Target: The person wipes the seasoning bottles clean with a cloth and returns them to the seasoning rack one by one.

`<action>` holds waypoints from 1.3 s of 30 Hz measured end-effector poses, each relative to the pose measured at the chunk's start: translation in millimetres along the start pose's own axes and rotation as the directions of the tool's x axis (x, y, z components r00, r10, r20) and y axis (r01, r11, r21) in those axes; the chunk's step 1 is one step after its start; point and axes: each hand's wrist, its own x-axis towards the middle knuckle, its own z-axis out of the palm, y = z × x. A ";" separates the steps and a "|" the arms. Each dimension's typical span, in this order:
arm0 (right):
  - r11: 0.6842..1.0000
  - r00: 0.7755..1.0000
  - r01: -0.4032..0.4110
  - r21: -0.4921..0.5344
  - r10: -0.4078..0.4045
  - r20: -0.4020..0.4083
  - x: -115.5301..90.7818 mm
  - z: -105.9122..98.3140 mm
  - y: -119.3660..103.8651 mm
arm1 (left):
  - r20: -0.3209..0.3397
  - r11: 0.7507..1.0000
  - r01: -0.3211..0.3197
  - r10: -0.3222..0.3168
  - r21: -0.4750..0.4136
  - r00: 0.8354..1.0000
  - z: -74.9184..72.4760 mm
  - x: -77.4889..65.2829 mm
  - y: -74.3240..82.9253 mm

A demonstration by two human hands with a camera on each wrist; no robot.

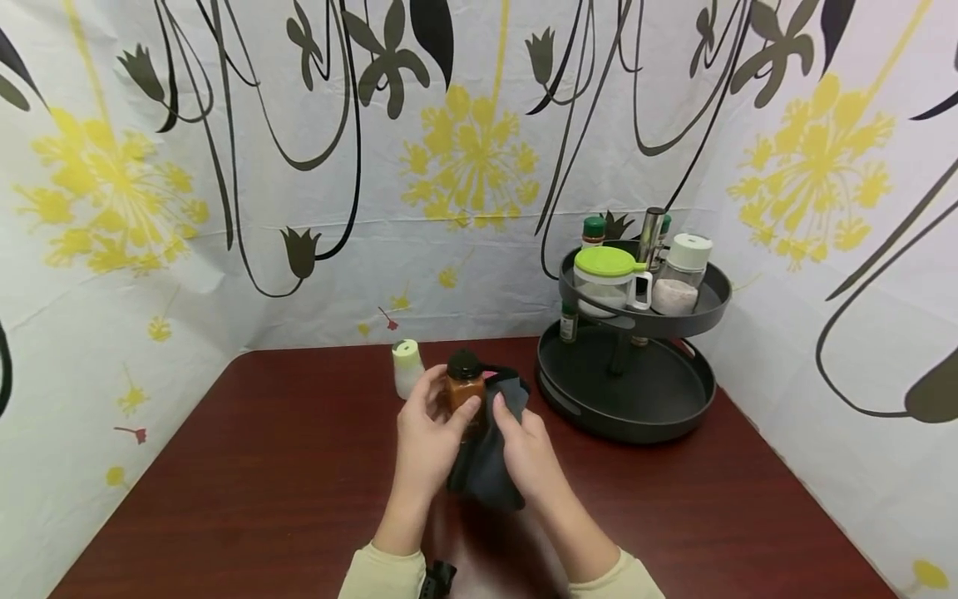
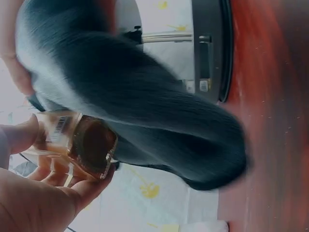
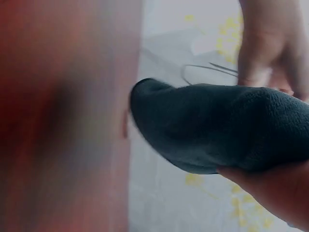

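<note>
My left hand grips a small spice jar with a black lid and orange-brown contents, its thumb and fingers round the sides. In the left wrist view the base of the jar and a barcode label show. My right hand holds a dark grey-blue cloth right beside the jar, thumb on top of the fabric. The cloth hangs down in folds over the table and, in the right wrist view, the cloth covers the jar from sight.
A white shaker with a pale yellow-green lid stands just behind my left hand. On the right, a two-tier black turntable rack bears a green-lidded jar, a white-capped jar and several small bottles. Everything stands on a dark red table.
</note>
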 end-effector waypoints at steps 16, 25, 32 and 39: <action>0.999 0.999 -0.026 -0.040 0.027 0.018 -0.1 -5.2 -0.1 | -0.005 0.999 -0.044 0.045 0.019 0.999 5.9 -11.6 3.1; 0.999 0.997 -0.041 -0.026 0.040 -0.061 2.6 -6.6 -19.9 | 0.005 0.998 -0.034 0.034 0.050 0.999 8.5 -10.9 -3.2; 0.996 0.989 0.086 -0.004 -0.086 -0.117 -9.5 -1.0 -35.3 | -0.004 0.997 -0.048 0.048 0.065 0.999 9.8 -13.7 -1.6; 0.998 0.996 0.039 -0.053 -0.043 -0.080 -10.6 7.9 -13.3 | -0.051 0.999 -0.033 0.034 0.021 0.998 5.1 -13.4 1.9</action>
